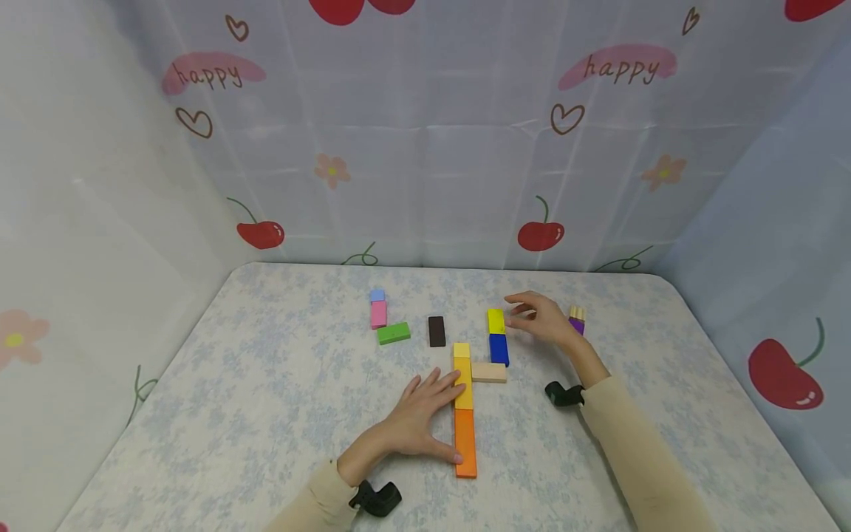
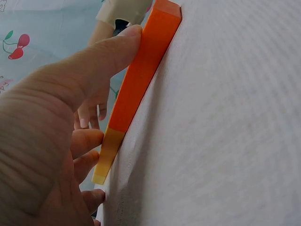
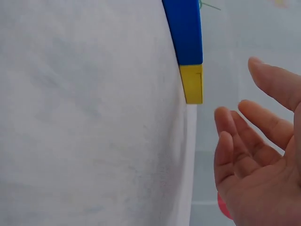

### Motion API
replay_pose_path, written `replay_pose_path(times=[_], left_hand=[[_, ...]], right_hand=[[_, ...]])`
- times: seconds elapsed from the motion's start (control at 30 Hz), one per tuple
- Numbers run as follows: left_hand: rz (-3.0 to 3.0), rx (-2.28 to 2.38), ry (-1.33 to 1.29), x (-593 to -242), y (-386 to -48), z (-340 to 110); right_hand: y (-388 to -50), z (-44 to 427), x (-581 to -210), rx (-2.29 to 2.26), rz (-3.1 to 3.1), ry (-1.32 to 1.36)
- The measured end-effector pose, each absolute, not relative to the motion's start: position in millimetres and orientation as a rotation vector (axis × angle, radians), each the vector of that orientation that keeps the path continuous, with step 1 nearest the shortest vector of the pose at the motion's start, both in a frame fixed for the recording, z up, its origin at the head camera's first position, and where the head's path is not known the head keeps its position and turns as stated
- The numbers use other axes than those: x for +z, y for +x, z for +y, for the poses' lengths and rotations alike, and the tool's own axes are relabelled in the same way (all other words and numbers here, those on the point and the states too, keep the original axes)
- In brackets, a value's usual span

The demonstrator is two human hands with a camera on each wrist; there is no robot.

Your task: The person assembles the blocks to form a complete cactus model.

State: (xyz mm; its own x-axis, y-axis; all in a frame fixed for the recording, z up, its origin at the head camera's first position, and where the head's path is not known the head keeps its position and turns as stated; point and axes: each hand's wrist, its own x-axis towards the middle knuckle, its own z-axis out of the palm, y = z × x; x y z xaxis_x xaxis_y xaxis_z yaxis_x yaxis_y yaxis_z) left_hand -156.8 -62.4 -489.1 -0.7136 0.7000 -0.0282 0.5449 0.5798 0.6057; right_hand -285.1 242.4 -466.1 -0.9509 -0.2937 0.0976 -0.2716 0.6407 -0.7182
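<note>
My left hand (image 1: 419, 417) spreads along a column of blocks. Its thumb touches the long orange block (image 1: 466, 445), and its fingers touch the amber block (image 1: 463, 395) above it. A pale yellow block (image 1: 462, 350) caps that column. In the left wrist view the thumb lies against the orange block's side. My right hand (image 1: 541, 319) holds nothing; its fingers are loosely bent beside a bright yellow block (image 1: 495, 321). That block stands end to end with a blue block (image 1: 499, 349). In the right wrist view a gap shows between the fingers and the yellow block (image 3: 192, 84).
A beige block (image 1: 488, 372) lies between the amber and blue blocks. Behind are a dark brown block (image 1: 436, 332), a green block (image 1: 394, 333), a pink block (image 1: 378, 314) and a light blue block (image 1: 377, 295). Purple (image 1: 577, 324) and cream pieces sit partly behind my right wrist.
</note>
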Motion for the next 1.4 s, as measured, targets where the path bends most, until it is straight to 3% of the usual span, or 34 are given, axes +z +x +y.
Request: replay_pose_path(times=[0.5, 1.4], left_hand=[[2.544, 0.84, 1.012, -488, -157, -63], [2.546, 0.831, 1.009, -487, -156, -62]], right_hand=[[-235, 239, -474, -1.127, 2.824, -0.709], [-220, 228, -486, -0.877, 2.858, -0.833]])
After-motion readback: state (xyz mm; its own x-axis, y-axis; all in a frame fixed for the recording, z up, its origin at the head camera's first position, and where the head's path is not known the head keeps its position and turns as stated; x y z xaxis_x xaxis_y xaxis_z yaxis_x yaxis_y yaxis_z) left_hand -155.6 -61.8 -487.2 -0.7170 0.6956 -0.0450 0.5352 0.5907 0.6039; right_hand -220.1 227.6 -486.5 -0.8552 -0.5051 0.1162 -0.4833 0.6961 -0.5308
